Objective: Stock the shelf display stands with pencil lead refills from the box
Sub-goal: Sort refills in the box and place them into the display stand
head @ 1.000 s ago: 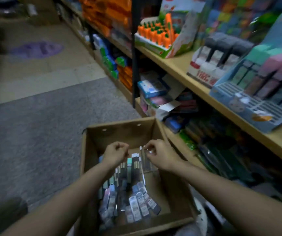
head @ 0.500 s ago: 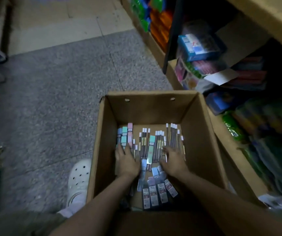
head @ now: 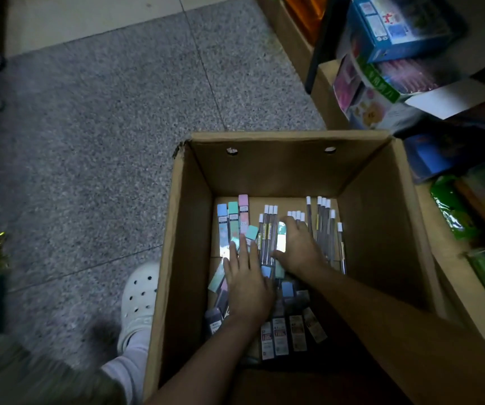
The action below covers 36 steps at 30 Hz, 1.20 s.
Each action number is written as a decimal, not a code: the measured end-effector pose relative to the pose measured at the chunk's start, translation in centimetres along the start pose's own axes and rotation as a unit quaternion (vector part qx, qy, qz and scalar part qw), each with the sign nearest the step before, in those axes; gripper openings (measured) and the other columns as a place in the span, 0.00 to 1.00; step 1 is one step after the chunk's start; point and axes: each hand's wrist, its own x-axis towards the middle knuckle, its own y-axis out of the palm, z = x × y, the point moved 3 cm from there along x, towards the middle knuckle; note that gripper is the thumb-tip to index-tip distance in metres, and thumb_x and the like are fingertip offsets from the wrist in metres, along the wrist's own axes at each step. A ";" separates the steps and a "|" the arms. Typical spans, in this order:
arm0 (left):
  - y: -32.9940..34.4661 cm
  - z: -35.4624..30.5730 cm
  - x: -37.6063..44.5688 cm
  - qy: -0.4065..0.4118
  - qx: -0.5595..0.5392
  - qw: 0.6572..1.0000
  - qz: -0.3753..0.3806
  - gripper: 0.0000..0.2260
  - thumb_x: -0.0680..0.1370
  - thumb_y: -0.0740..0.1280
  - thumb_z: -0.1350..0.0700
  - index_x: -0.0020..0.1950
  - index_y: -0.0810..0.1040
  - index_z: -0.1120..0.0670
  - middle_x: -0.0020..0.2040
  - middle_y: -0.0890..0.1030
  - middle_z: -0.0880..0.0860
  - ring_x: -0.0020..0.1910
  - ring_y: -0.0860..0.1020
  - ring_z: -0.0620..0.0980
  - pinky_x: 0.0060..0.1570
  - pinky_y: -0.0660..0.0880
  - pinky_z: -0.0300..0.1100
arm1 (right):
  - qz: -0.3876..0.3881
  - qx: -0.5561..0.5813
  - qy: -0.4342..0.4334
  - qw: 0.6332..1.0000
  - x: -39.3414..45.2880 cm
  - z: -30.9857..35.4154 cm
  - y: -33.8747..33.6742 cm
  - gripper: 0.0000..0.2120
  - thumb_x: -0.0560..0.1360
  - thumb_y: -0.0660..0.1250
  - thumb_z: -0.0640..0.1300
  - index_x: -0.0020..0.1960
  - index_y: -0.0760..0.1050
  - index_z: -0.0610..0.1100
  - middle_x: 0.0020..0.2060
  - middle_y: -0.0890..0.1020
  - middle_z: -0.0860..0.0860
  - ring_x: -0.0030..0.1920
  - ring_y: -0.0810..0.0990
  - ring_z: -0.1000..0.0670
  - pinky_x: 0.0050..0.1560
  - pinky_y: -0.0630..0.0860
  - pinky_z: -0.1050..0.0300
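Note:
An open cardboard box point(head: 279, 171) stands on the floor, and its bottom is covered with pencil lead refills. Pastel flat cases point(head: 232, 220) lie at the far left, clear white-capped tubes point(head: 323, 226) at the far right, and dark labelled cases point(head: 279, 331) nearest me. Both my hands are down inside the box. My left hand point(head: 247, 279) lies palm down on the pastel cases with its fingers spread. My right hand point(head: 296, 247) is cupped over the clear tubes, a mint case showing between thumb and fingers. Whether it grips anything is hidden. No display stands are in view.
Low wooden shelving point(head: 454, 273) runs along the right, right next to the box. It holds a blue product carton point(head: 396, 30) and green packets point(head: 451, 211). My foot in a white clog point(head: 138, 293) stands left of the box on grey speckled floor.
The view has dropped from the shelves to the box. My hands went from the box's top down onto the refills, and my right hand has slid further over the clear tubes.

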 end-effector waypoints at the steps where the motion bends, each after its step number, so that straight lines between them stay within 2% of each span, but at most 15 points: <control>1: 0.2 -0.2 -0.2 0.017 -0.012 1.000 -0.002 0.35 0.80 0.62 0.50 0.80 0.44 0.53 0.79 0.37 0.53 0.78 0.37 0.55 0.76 0.40 0.50 | -0.013 0.007 0.006 1.000 -0.2 -0.3 -0.1 0.38 0.70 0.76 0.44 0.73 0.60 0.49 0.68 0.69 0.45 0.63 0.75 0.44 0.57 0.76 0.51; 4: -0.2 -0.2 -0.6 0.030 -0.064 0.997 -0.042 0.32 0.78 0.62 0.55 0.79 0.52 0.50 0.80 0.40 0.50 0.78 0.41 0.53 0.76 0.45 0.46 | -0.039 0.031 0.018 0.999 -0.9 -1.4 -0.6 0.36 0.71 0.75 0.42 0.72 0.61 0.48 0.65 0.71 0.46 0.59 0.76 0.46 0.52 0.76 0.56; 7: -1.1 1.1 0.3 -0.050 -0.071 0.993 -0.080 0.31 0.79 0.61 0.52 0.79 0.51 0.49 0.80 0.42 0.53 0.78 0.43 0.55 0.75 0.46 0.46 | -0.048 0.101 0.035 0.993 -1.5 -2.6 -1.3 0.32 0.72 0.73 0.37 0.71 0.63 0.48 0.59 0.76 0.46 0.54 0.79 0.49 0.51 0.79 0.55; 10: -1.0 2.3 1.4 -0.090 -0.084 0.992 -0.014 0.31 0.82 0.57 0.47 0.80 0.45 0.52 0.80 0.41 0.54 0.78 0.42 0.56 0.75 0.44 0.47 | -0.049 0.186 0.064 0.979 -2.4 -3.4 -1.6 0.31 0.74 0.69 0.33 0.72 0.62 0.49 0.55 0.78 0.47 0.53 0.80 0.48 0.51 0.82 0.49; 14: 0.1 0.9 1.3 -0.056 -0.087 0.994 0.022 0.35 0.81 0.57 0.45 0.80 0.40 0.53 0.80 0.38 0.53 0.78 0.37 0.56 0.75 0.41 0.49 | -0.062 0.272 0.096 0.956 -3.4 -3.9 -1.1 0.31 0.74 0.68 0.31 0.71 0.63 0.50 0.47 0.77 0.50 0.51 0.81 0.47 0.48 0.83 0.46; 16: 0.6 0.0 1.3 -0.045 -0.088 0.995 0.026 0.37 0.81 0.59 0.46 0.79 0.38 0.53 0.79 0.37 0.53 0.77 0.36 0.56 0.74 0.38 0.50 | -0.072 0.279 0.101 0.952 -3.8 -4.2 -0.8 0.30 0.74 0.68 0.31 0.70 0.64 0.50 0.46 0.77 0.52 0.50 0.82 0.47 0.47 0.83 0.47; 18: 0.8 -0.8 1.6 -0.027 -0.110 0.993 0.034 0.36 0.81 0.59 0.48 0.79 0.39 0.52 0.79 0.37 0.52 0.77 0.35 0.55 0.73 0.35 0.48 | -0.081 0.273 0.105 0.953 -4.2 -4.5 -0.7 0.30 0.74 0.69 0.32 0.70 0.64 0.51 0.48 0.79 0.51 0.49 0.82 0.50 0.43 0.82 0.55; 20: 0.8 -1.5 2.0 -0.008 -0.169 0.984 0.052 0.34 0.81 0.60 0.50 0.80 0.42 0.51 0.80 0.38 0.51 0.78 0.37 0.53 0.74 0.39 0.49 | -0.083 0.274 0.104 0.953 -4.7 -4.7 -0.8 0.29 0.74 0.69 0.33 0.70 0.65 0.52 0.49 0.80 0.51 0.46 0.81 0.53 0.35 0.79 0.62; 23: -0.6 -1.1 1.9 -0.016 -0.274 0.962 0.020 0.27 0.81 0.62 0.53 0.79 0.57 0.51 0.80 0.51 0.52 0.78 0.50 0.54 0.76 0.53 0.52 | -0.061 0.327 0.102 0.937 -5.5 -4.6 -1.2 0.26 0.76 0.65 0.32 0.69 0.66 0.53 0.46 0.78 0.52 0.44 0.82 0.52 0.37 0.82 0.56; 26: -2.2 0.3 0.2 -0.071 -0.407 0.910 -0.012 0.18 0.80 0.64 0.57 0.71 0.71 0.53 0.66 0.73 0.52 0.64 0.72 0.50 0.65 0.71 0.46 | 0.002 0.392 0.080 0.916 -6.1 -3.8 -2.0 0.25 0.76 0.64 0.30 0.68 0.67 0.50 0.47 0.78 0.50 0.46 0.82 0.49 0.38 0.83 0.57; 28: -2.4 0.4 -1.4 -0.097 -0.474 0.872 0.067 0.13 0.81 0.64 0.55 0.65 0.75 0.53 0.58 0.79 0.51 0.55 0.77 0.48 0.54 0.75 0.42 | 0.060 0.435 0.062 0.896 -6.5 -2.7 -2.3 0.25 0.76 0.64 0.28 0.68 0.67 0.47 0.49 0.79 0.46 0.48 0.82 0.46 0.37 0.82 0.58; 30: -2.5 0.0 -2.8 -0.092 -0.513 0.838 0.161 0.12 0.81 0.63 0.55 0.62 0.76 0.57 0.55 0.82 0.56 0.52 0.81 0.53 0.52 0.79 0.46 | 0.097 0.456 0.051 0.883 -7.1 -1.6 -2.4 0.24 0.75 0.66 0.28 0.67 0.68 0.45 0.48 0.79 0.44 0.45 0.82 0.47 0.36 0.81 0.60; 32: -2.5 -0.4 -3.6 -0.082 -0.540 0.816 0.190 0.11 0.82 0.62 0.59 0.61 0.75 0.63 0.47 0.82 0.59 0.43 0.82 0.52 0.45 0.81 0.43 | 0.109 0.461 0.044 0.879 -7.7 -1.0 -2.4 0.24 0.74 0.69 0.30 0.66 0.69 0.43 0.48 0.80 0.43 0.44 0.82 0.48 0.38 0.82 0.59; 34: -2.5 -0.3 -4.1 -0.105 -0.539 0.817 0.177 0.10 0.82 0.60 0.62 0.60 0.72 0.67 0.44 0.80 0.59 0.36 0.80 0.48 0.39 0.80 0.40 | 0.105 0.424 0.035 0.899 -8.5 -1.4 -2.2 0.24 0.72 0.73 0.34 0.65 0.71 0.42 0.48 0.81 0.44 0.44 0.82 0.49 0.40 0.83 0.58; 36: -2.1 0.2 -4.3 -0.143 -0.526 0.822 0.163 0.06 0.82 0.60 0.64 0.57 0.72 0.65 0.45 0.80 0.59 0.38 0.81 0.50 0.46 0.81 0.47 | 0.084 0.283 0.021 0.955 -9.2 -2.7 -2.1 0.24 0.69 0.77 0.40 0.62 0.73 0.45 0.49 0.80 0.46 0.46 0.80 0.51 0.43 0.82 0.57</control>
